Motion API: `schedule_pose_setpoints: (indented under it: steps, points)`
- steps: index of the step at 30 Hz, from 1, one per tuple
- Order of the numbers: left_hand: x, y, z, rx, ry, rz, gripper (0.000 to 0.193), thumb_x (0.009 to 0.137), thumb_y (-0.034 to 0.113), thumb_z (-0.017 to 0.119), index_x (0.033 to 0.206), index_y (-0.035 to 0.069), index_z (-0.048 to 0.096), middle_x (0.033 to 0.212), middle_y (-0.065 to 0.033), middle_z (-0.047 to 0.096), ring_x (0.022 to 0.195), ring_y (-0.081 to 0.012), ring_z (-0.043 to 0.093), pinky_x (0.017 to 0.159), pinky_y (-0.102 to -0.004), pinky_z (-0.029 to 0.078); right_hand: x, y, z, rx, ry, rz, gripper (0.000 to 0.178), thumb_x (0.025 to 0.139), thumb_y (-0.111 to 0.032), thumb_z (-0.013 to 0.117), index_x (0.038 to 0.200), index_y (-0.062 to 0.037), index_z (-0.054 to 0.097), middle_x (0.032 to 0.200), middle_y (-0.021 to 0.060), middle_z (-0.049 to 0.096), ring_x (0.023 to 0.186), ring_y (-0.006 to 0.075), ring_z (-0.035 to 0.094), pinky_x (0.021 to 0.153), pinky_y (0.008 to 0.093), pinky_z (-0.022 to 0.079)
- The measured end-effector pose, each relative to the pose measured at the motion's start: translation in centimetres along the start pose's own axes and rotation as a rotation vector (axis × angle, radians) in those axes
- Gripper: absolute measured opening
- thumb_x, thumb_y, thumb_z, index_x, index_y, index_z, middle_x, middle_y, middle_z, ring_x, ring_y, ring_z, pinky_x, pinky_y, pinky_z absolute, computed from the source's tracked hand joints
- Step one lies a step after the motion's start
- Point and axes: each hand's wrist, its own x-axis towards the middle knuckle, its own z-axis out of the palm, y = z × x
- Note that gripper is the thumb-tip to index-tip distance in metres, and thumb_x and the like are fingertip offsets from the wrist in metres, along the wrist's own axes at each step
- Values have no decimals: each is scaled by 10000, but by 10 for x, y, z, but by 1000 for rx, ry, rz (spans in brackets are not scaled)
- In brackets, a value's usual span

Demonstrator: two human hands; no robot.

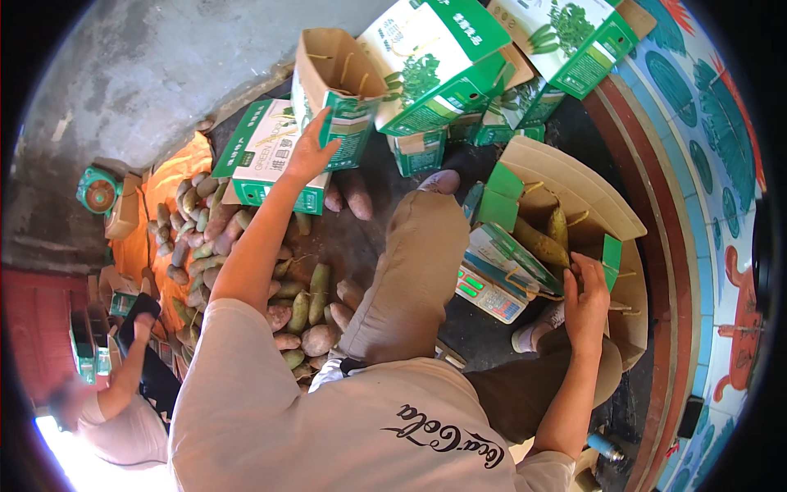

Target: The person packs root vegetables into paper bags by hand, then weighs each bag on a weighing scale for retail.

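My left hand (310, 150) reaches up and left, fingers stretched and thumb apart, against the near side of an upright open carton (348, 115) with a brown inside and green printed walls. That carton stands by a closed white and green carton (266, 152). On the right, my right hand (586, 302) rests with bent, parted fingers at the near rim of another open carton (498, 197). Long green radishes (541, 243) lie inside it, close to my fingertips. Beside and partly under this carton is a scale (492, 293) with a lit green display.
Green and reddish root vegetables (299, 310) lie heaped on the dark floor and an orange sheet (131, 254). More printed cartons (443, 61) stand at the back. A small green fan (100, 191) is far left. Another person (123, 410) works at lower left. A painted wall (705, 123) curves along the right.
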Motion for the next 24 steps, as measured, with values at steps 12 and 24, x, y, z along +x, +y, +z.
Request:
schedule_pose_setpoints:
  steps: [12, 24]
  points:
    - [-89, 20, 12, -378, -218, -273, 294, 910, 57, 498, 1189, -21, 541, 1106, -131, 628, 1061, -169, 572, 918, -281, 432, -7, 21, 2, -113, -247, 5, 302, 814, -221, 639, 1045, -30, 604, 895, 156, 610, 827, 347, 597, 718, 418, 471]
    - [-130, 50, -6, -475, -81, -364, 251, 933, 90, 488, 1141, -25, 566, 1063, -107, 644, 1005, -156, 600, 871, -266, 448, -12, 39, 17, -234, -209, -97, 163, 817, -211, 618, 868, -56, 624, 799, 126, 632, 777, 305, 616, 674, 399, 487]
